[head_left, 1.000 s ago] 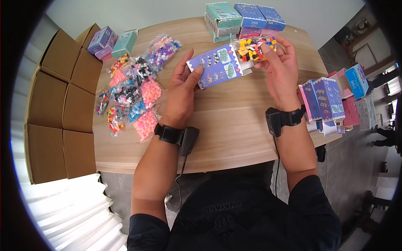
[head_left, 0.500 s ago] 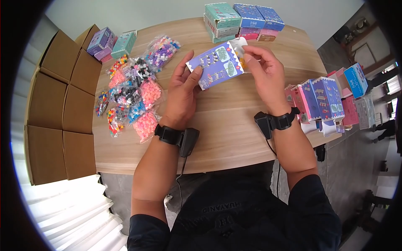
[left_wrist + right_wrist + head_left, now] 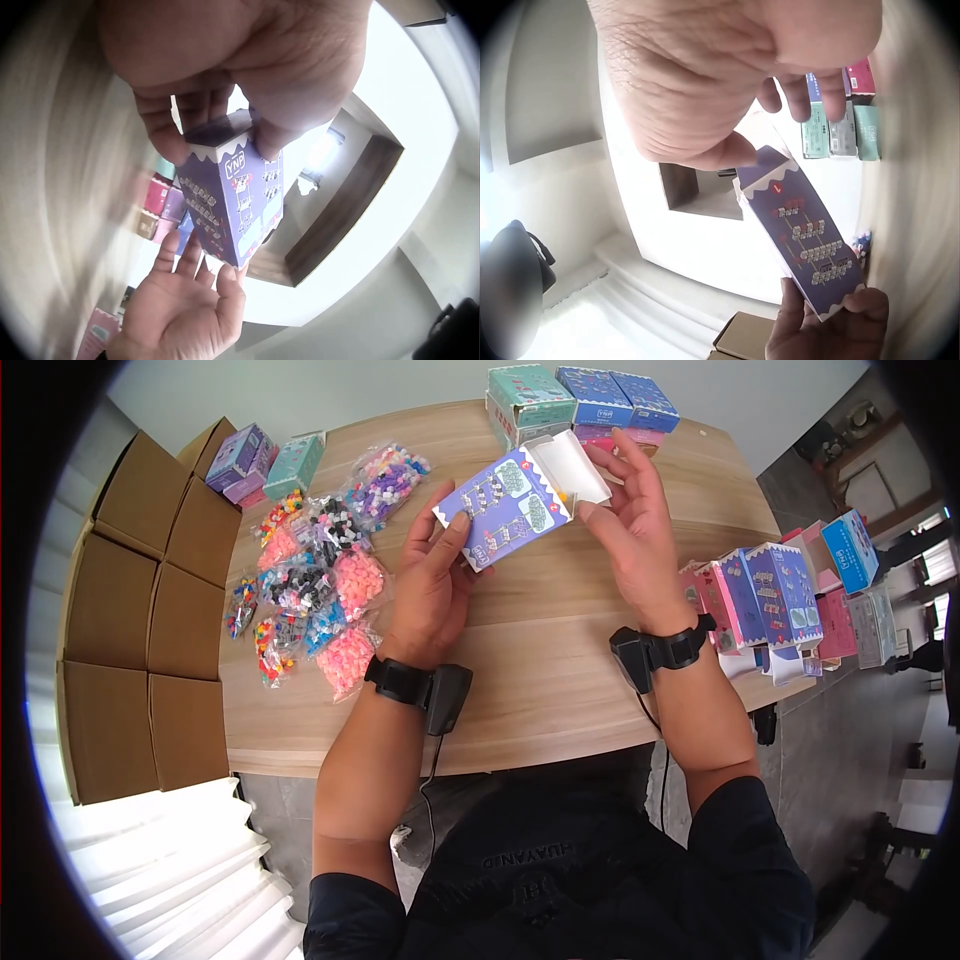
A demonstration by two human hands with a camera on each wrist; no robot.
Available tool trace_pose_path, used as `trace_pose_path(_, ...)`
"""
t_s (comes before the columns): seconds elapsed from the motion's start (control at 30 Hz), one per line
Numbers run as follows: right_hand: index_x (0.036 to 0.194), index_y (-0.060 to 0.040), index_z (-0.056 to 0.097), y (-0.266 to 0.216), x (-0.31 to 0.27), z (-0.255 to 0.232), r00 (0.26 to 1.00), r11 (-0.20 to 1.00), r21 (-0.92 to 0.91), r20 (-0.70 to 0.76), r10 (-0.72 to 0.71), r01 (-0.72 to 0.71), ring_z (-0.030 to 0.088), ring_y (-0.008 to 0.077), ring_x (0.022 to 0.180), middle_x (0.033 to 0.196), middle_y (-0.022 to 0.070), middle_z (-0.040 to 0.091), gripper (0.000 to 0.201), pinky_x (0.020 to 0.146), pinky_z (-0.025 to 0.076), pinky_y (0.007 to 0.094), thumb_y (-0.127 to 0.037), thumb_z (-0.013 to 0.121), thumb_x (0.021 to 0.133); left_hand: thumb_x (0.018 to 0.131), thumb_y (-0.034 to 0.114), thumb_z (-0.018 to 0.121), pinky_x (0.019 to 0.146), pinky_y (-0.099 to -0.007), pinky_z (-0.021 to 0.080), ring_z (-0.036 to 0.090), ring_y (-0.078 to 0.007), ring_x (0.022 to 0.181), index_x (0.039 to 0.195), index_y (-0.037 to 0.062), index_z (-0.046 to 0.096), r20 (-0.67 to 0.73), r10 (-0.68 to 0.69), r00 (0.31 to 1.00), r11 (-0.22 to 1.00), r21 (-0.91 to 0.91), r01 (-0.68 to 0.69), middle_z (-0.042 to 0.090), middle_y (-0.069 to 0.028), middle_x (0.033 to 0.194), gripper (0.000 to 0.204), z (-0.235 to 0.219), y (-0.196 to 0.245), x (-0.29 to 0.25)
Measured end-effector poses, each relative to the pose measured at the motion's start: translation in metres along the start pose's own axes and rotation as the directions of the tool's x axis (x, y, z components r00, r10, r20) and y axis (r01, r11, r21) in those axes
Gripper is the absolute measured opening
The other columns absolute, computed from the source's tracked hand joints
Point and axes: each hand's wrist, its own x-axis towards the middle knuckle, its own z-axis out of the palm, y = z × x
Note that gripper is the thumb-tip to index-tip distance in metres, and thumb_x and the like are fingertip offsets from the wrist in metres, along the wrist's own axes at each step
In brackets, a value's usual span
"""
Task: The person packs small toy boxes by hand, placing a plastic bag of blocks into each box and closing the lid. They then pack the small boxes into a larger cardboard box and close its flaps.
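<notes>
My left hand (image 3: 430, 575) holds a small purple cardboard box (image 3: 500, 510) over the table, its thumb on the printed front and its fingers behind. The box tilts up to the right, with its white-lined flap (image 3: 580, 465) standing open. A bit of yellow (image 3: 563, 497) shows at the box's mouth; the rest of the contents is hidden. By that open end is my right hand (image 3: 640, 550), its thumb right at the box's edge and its fingers loosely extended beside the flap. In the right wrist view, the thumb overlaps a small purple side flap (image 3: 761, 166).
Several clear bags of colored bricks (image 3: 325, 590) lie on the left of the table (image 3: 520, 690). Small boxes (image 3: 590, 405) are stacked at the back, with more boxes (image 3: 770, 600) at the right edge. Large brown cartons (image 3: 150, 610) stand along the left.
The bag of yellow and red bricks in my right hand went into the box. My right fingers then loosened and spread by the flap. The box tilted further upward, its flap opening wider.
</notes>
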Motion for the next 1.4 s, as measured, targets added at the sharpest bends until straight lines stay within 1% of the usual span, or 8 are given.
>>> trace_pose_path(0.07,0.158,-0.0034,0.038,-0.004,0.001,0.0,0.999,0.999,0.025,0.03,0.036,-0.037,0.054,0.0217,0.132,0.145,0.015,0.053,0.071,0.108,0.047,0.0342,0.008,0.063,0.093,0.106,0.019,0.065,0.075,-0.027,0.056,0.067,-0.0096,0.098,0.158,0.0085,0.041,-0.004,-0.004,1.0,1.0,0.015,0.004,0.068,-0.0022,0.124,0.058,-0.001,0.0,0.001)
trace_pose_path(0.27,0.146,-0.0039,0.057,-0.007,0.001,-0.012,0.979,0.963,-0.251,0.15,0.139,-0.098,0.059,0.0189,0.126,0.137,0.0115,0.06,0.049,0.106,0.046,0.0307,0.001,0.063,0.098,0.105,0.016,0.066,0.086,-0.0294,0.056,0.066,-0.0118,0.108,0.158,0.0074,0.042,0.003,-0.007,1.0,0.991,0.132,0.007,0.068,-0.0061,0.127,0.059,0.001,-0.003,-0.001)
trace_pose_path(0.37,0.141,-0.0032,0.063,-0.005,0.001,-0.009,0.978,0.925,-0.369,0.207,-0.015,0.092,0.06,0.0196,0.124,0.133,0.0111,0.063,0.04,0.106,0.046,0.0306,-0.002,0.061,0.101,0.105,0.015,0.065,0.088,-0.0307,0.055,0.065,-0.013,0.111,0.157,0.0071,0.042,0.012,-0.027,1.0,0.992,0.121,0.025,0.066,-0.0071,0.131,0.058,0.002,-0.003,-0.002)
trace_pose_path(0.67,0.155,-0.0026,0.048,-0.006,-0.002,0.002,0.978,0.915,-0.374,0.19,-0.083,0.15,0.056,0.024,0.134,0.15,0.0152,0.056,0.048,0.115,0.04,0.0328,-0.013,0.054,0.108,0.104,0.015,0.067,0.085,-0.0307,0.058,0.068,-0.0152,0.108,0.157,0.007,0.041,0.008,0.004,1.0,0.975,0.223,-0.006,0.068,-0.0099,0.129,0.059,0.002,-0.005,-0.002)
trace_pose_path(0.87,0.161,-0.0044,0.035,-0.003,-0.001,-0.01,0.986,0.956,0.24,0.062,0.156,-0.167,0.059,0.0228,0.128,0.149,0.0199,0.055,0.059,0.106,0.05,0.0369,-0.007,0.052,0.105,0.105,0.018,0.067,0.083,-0.0332,0.06,0.068,-0.0148,0.107,0.156,0.0085,0.042,-0.055,-0.019,0.998,0.988,0.151,0.028,0.068,-0.0092,0.128,0.058,0.004,-0.004,-0.003)
trace_pose_path(0.97,0.159,-0.0042,0.039,-0.004,0.003,-0.012,0.981,0.955,0.235,0.109,0.162,-0.183,0.064,0.0211,0.121,0.143,0.0176,0.06,0.059,0.099,0.056,0.0401,-0.003,0.05,0.101,0.105,0.02,0.066,0.083,-0.0334,0.061,0.069,-0.015,0.107,0.156,0.0088,0.041,-0.068,-0.059,0.996,0.993,0.098,0.066,0.068,-0.0083,0.129,0.058,0.002,0.0,-0.001)
trace_pose_path(1.17,0.152,-0.0021,0.047,0.0,0.0,0.001,0.994,0.995,0.013,0.056,0.095,-0.096,0.067,0.0159,0.11,0.136,0.0156,0.064,0.055,0.089,0.058,0.0285,0.002,0.062,0.1,0.106,0.02,0.065,0.083,-0.0341,0.06,0.068,-0.0144,0.108,0.155,0.0101,0.042,-0.028,-0.049,0.998,0.99,0.13,0.052,0.067,-0.0064,0.131,0.056,0.002,-0.002,-0.002)
trace_pose_path(1.4,0.135,0.0004,0.065,0.001,-0.005,-0.002,0.989,0.974,-0.215,0.112,0.101,-0.075,0.067,0.0117,0.104,0.126,0.0107,0.069,0.035,0.09,0.055,0.0263,-0.005,0.067,0.101,0.105,0.02,0.066,0.087,-0.037,0.06,0.067,-0.0155,0.11,0.153,0.0127,0.047,-0.059,-0.058,0.997,0.985,0.16,0.067,0.066,-0.0041,0.132,0.052,0.003,-0.002,-0.003)
